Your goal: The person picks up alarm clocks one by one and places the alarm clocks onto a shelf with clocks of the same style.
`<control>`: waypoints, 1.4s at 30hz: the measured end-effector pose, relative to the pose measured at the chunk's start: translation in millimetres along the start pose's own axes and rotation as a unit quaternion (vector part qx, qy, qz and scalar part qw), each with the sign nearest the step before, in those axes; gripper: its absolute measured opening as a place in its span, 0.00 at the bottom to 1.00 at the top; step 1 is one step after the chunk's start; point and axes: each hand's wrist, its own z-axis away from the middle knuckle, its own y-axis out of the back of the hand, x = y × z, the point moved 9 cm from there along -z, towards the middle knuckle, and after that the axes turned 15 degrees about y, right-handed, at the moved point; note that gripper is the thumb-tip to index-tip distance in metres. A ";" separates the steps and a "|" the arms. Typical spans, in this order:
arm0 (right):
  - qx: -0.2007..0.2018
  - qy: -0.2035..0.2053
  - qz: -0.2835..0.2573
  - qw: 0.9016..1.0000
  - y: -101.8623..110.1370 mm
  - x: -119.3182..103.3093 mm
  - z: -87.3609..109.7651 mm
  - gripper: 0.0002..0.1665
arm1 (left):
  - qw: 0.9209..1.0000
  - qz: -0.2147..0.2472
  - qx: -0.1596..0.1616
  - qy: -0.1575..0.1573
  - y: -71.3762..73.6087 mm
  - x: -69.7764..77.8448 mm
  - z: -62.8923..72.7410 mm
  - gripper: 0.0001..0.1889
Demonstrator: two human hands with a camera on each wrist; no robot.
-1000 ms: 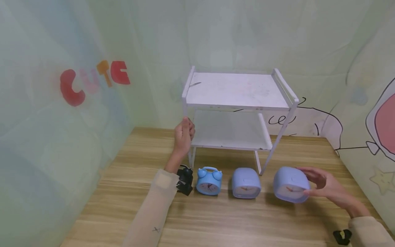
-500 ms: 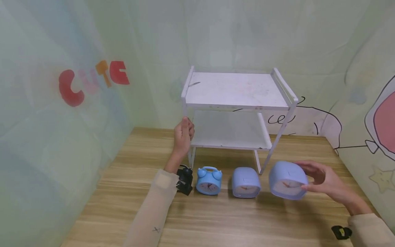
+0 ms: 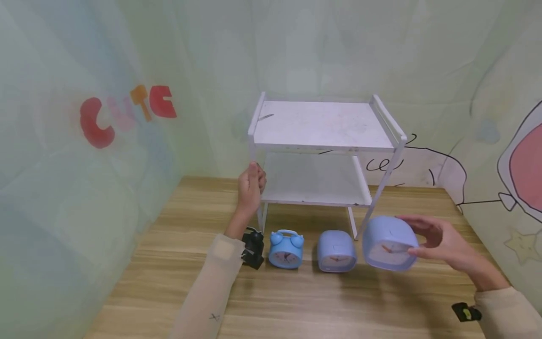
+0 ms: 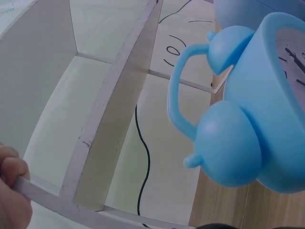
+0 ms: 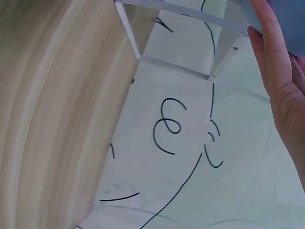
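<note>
My left hand (image 3: pixel 250 186) grips the left front post of a small white two-tier shelf (image 3: pixel 322 125); in the left wrist view curled fingers (image 4: pixel 12 171) wrap that post. On the right, my right hand (image 3: pixel 440 242) holds a periwinkle desk clock (image 3: pixel 388 242) by its right side, raised off the table and tilted. The right wrist view shows only a corner of this clock (image 5: pixel 289 24). A matching periwinkle clock (image 3: pixel 336 251) stands on the table to its left. Beside that one is a light blue twin-bell alarm clock (image 3: pixel 286 249), large in the left wrist view.
A black object (image 3: pixel 253 249), partly covered by the left wrist, is left of the twin-bell clock. The wood-grain table (image 3: pixel 305 306) meets printed cloth walls at the back and sides. The shelf's lower tier (image 3: pixel 315 179) sits behind the clocks.
My right hand has moved left and slightly up with the periwinkle clock, bringing it nearer the shelf's right front leg. The left hand keeps its grip on the post.
</note>
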 end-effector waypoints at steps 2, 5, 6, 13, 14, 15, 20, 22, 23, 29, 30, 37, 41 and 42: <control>-0.001 0.000 0.000 1.000 -1.2 -3.9 -4.7 0.39 | 1.000 0.001 0.001 0.001 0.5 0.3 0.1 0.22; 0.001 -0.002 0.008 1.000 -2.6 -10.5 -12.3 0.39 | 1.000 0.002 0.002 0.006 0.8 0.0 0.5 0.21; 0.000 -0.003 0.009 1.000 -3.1 -12.8 -15.0 0.39 | 1.000 0.002 0.002 0.007 0.7 -0.4 0.7 0.21; -0.012 -0.004 -0.016 1.000 -8.5 -29.7 -33.1 0.39 | 1.000 0.009 0.002 0.012 -1.0 -0.6 1.9 0.21; -0.012 -0.002 -0.019 1.000 -9.2 -32.9 -35.7 0.39 | 1.000 0.010 0.002 0.012 -1.5 -0.2 2.1 0.21; -0.013 0.000 -0.021 1.000 -10.2 -36.2 -38.3 0.39 | 1.000 0.012 0.001 0.012 -1.8 -0.2 2.2 0.21; -0.015 0.005 -0.026 1.000 -15.8 -54.5 -53.1 0.38 | 1.000 0.015 -0.001 0.012 -2.7 1.0 3.5 0.21; -0.015 0.004 -0.024 1.000 -17.5 -61.7 -60.7 0.38 | 1.000 0.014 0.001 0.012 -2.5 1.2 4.1 0.21; -0.015 0.003 -0.020 1.000 -17.9 -65.2 -64.7 0.38 | 1.000 0.013 0.002 0.012 -2.4 1.4 4.3 0.21; -0.007 0.015 -0.022 1.000 -15.0 -87.4 -90.3 0.38 | 1.000 0.006 0.002 0.010 -3.2 -0.2 4.5 0.21; -0.004 0.022 -0.026 0.999 -13.7 -91.6 -94.8 0.39 | 1.000 0.005 0.001 0.009 -3.7 -0.7 4.5 0.21; -0.001 0.045 -0.017 0.999 -7.5 -113.5 -125.2 0.38 | 1.000 0.008 -0.009 0.003 -7.4 -1.3 5.5 0.21; 0.010 0.030 -0.011 0.999 -6.3 -118.6 -143.5 0.36 | 1.000 0.008 -0.008 0.001 -7.8 -0.4 6.3 0.21; 0.013 0.030 -0.016 0.999 -6.3 -120.0 -148.8 0.35 | 1.000 0.007 -0.008 0.001 -7.8 0.0 6.4 0.21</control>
